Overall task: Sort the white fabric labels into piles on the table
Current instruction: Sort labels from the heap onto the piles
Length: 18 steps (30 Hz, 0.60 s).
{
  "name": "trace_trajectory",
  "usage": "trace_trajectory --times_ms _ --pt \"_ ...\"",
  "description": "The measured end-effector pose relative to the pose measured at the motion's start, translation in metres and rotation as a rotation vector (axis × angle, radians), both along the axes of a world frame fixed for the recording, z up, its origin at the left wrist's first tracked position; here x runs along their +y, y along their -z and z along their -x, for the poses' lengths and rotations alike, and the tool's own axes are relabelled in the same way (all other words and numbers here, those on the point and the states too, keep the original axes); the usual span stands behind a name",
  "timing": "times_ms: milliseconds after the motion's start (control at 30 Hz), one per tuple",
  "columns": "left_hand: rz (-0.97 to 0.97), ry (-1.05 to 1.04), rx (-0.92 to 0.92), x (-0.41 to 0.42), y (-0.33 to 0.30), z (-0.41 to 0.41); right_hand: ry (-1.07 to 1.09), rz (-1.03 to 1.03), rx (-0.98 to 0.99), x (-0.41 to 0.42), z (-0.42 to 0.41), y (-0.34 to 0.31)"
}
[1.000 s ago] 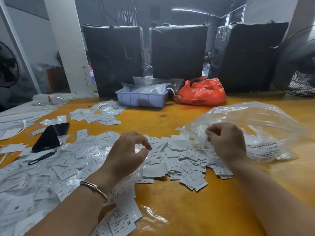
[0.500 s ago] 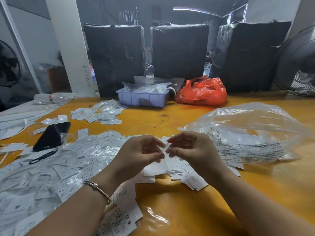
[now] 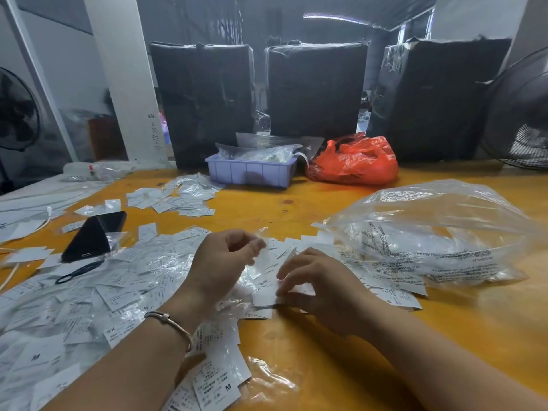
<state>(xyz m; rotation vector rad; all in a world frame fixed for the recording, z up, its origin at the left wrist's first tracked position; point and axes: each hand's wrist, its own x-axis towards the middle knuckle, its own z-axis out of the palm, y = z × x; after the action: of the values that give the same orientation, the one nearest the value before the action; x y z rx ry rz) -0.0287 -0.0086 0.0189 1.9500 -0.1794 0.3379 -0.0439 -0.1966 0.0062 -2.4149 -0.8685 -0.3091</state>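
A white label (image 3: pixel 215 387) at the near edge of the worktop (image 3: pixel 326 366) bears a bold "M" at its lower right corner, under rows of small print too fine to read. Another label (image 3: pixel 37 355) in the heap at the left also shows an "M". A third label (image 3: pixel 120 332), just left of the wrist with the bracelet, reads "XS" (seen upside down, so it looks like "SX"). The clear plastic bag (image 3: pixel 439 232) at the right carries lines of black warning print, reversed and too small to make out. Handwritten marks run down the white pillar (image 3: pixel 154 132), illegible.
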Motion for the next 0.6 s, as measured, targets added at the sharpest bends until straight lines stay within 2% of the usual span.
trace_trajectory --times_ms 133,233,400,500,600 --pt "0.009 -0.006 0.046 0.0005 -0.0012 0.0002 0.051 -0.014 -0.063 -0.0025 -0.0026 -0.0004" --pt "0.065 0.019 0.122 0.0001 -0.0024 0.0006 0.006 0.070 -0.037 -0.0011 -0.0018 -0.0019" --pt "0.324 0.027 0.200 0.0016 -0.0080 0.0005 0.027 0.214 -0.108 0.0010 -0.0016 -0.0032" --pt "0.386 0.049 0.248 0.0058 -0.0084 -0.0015 0.060 0.210 -0.155 -0.0001 -0.0020 -0.0041" --pt "0.328 0.036 0.247 0.0058 -0.0061 -0.0031 0.126 0.124 -0.161 -0.0039 -0.0008 -0.0061"
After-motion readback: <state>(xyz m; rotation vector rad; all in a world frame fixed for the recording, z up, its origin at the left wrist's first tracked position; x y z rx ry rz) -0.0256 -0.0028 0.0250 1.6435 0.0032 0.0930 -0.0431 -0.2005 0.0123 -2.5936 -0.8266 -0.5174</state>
